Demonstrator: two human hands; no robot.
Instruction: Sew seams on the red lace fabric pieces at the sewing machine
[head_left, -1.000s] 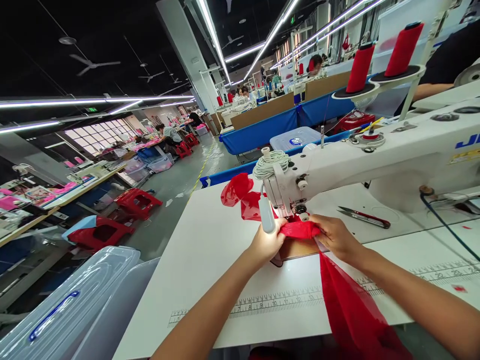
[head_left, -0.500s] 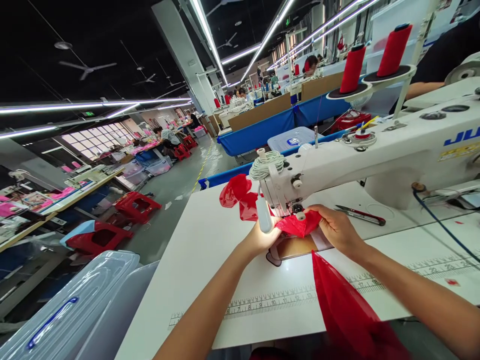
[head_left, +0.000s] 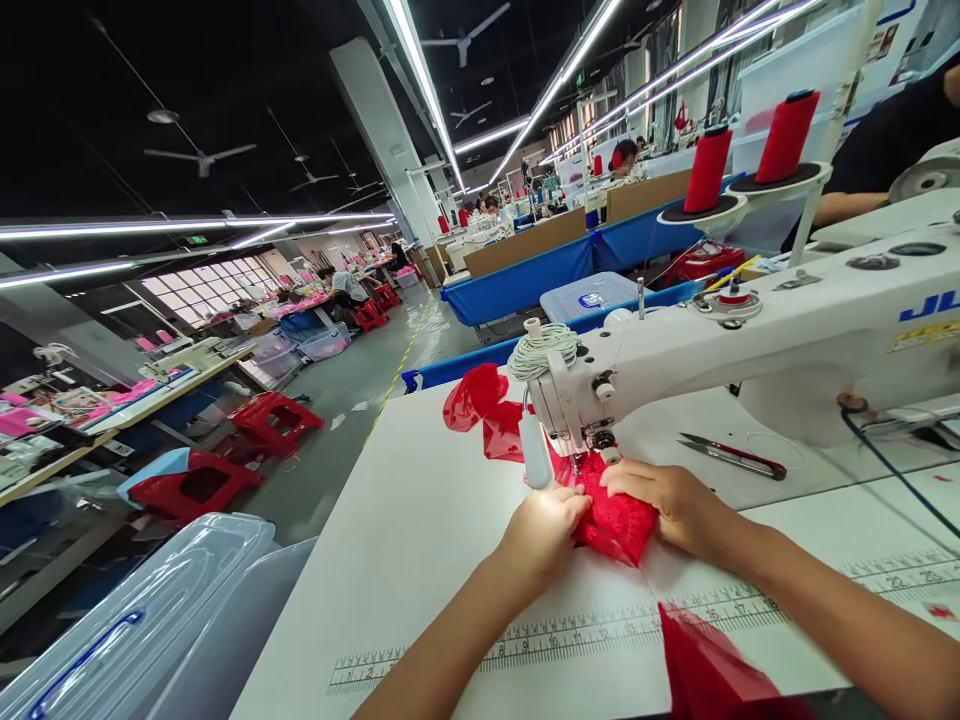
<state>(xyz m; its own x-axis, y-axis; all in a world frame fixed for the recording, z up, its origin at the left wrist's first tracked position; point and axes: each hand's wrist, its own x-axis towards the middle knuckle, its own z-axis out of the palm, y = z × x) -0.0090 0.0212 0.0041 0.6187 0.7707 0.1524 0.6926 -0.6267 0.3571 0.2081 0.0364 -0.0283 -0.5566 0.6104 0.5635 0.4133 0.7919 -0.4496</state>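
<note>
A piece of red lace fabric (head_left: 616, 515) lies under the needle area of a white sewing machine (head_left: 690, 335), its near corner pointing toward me. My left hand (head_left: 546, 528) is closed at the fabric's left edge, beside the small lamp (head_left: 535, 452). On the right side, my right hand (head_left: 671, 500) has its fingers bent over the fabric's edge. Sheer red fabric (head_left: 701, 660) hangs over the table's front edge, and more red fabric (head_left: 476, 400) lies behind the machine head. What lies under my fingertips is partly hidden.
Thread snips (head_left: 733, 456) lie on the table right of my right hand. Red thread cones (head_left: 709, 170) stand on a holder behind the machine. A ruler strip (head_left: 555, 640) runs along the table's front. Left of the table is a lidded plastic box (head_left: 150, 610).
Both hands have come nearer to me with the red lace fabric, which now shows more of its surface in front of the needle. The hanging fabric sits lower. The view has tilted slightly.
</note>
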